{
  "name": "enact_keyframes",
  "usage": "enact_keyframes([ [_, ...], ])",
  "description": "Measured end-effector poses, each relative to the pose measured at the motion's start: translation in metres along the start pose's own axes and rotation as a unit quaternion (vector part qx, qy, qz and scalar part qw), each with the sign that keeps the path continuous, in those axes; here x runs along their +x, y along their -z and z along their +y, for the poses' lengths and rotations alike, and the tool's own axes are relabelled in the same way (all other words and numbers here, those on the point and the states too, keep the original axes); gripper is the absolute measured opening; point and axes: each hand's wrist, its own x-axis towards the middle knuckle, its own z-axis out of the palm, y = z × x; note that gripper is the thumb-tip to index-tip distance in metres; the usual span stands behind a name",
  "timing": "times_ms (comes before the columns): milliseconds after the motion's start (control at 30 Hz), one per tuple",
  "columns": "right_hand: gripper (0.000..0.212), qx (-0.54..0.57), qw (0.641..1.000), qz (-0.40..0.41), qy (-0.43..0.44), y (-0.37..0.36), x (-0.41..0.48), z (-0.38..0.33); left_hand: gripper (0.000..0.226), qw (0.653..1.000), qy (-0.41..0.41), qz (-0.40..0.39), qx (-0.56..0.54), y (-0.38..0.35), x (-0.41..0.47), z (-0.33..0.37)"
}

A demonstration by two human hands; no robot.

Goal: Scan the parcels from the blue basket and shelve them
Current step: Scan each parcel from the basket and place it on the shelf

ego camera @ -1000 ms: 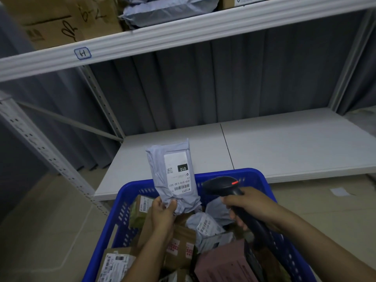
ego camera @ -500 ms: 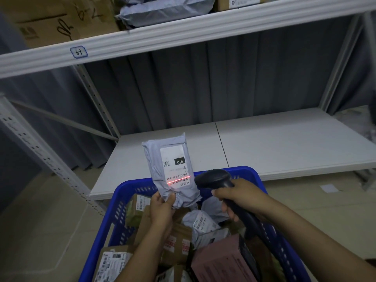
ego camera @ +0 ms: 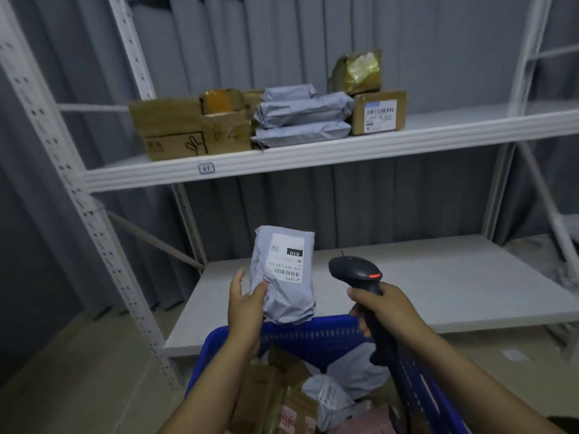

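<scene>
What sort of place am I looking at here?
Likely a parcel sorting or pickup storeroom: metal shelving holding labelled parcels, a blue basket full of more, and a barcode scanner in the right hand.

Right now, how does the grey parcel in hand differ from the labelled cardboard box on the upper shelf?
The grey parcel is a soft bag held upright in the left hand; the cardboard box is rigid, brown, resting on the upper shelf. Both carry white barcode labels.
</scene>
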Motion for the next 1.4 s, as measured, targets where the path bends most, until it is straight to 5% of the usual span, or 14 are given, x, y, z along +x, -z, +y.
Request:
enact_keyframes([
  [433, 0.015, 0.037, 0.98, 0.049, 0.192, -0.029, -0.025, -0.164, 0.015, 0.979, -0.161, -0.121, -0.022, -0.016, -0.019, 0.172],
  [667, 0.016, 0.101, 0.965, 0.035, 0.238, -0.029, -0.031, -0.221, 0.059, 0.947, -0.275, -0.166, 0.025, -0.006, -0.019, 0.232],
  [833, 0.021, 0.118, 0.958, 0.038, 0.26, -0.014, -0.014, -0.252, 0.05, 0.924, -0.365, -0.11, 0.036, -0.014, -0.005, 0.269],
  [1133, 0.008, 0.061, 0.954, 0.095, 0.276, 0.024, 0.055, -0.273, 0.041, 0.923, -0.348, -0.143, 0.083, -0.063, 0.082, 0.314],
  [1400, 0.014, 0.111, 0.953, 0.06, 0.274, 0.016, 0.124, -0.291, 0.036, 0.918, -0.313, -0.212, 0.123, -0.08, 0.161, 0.335],
])
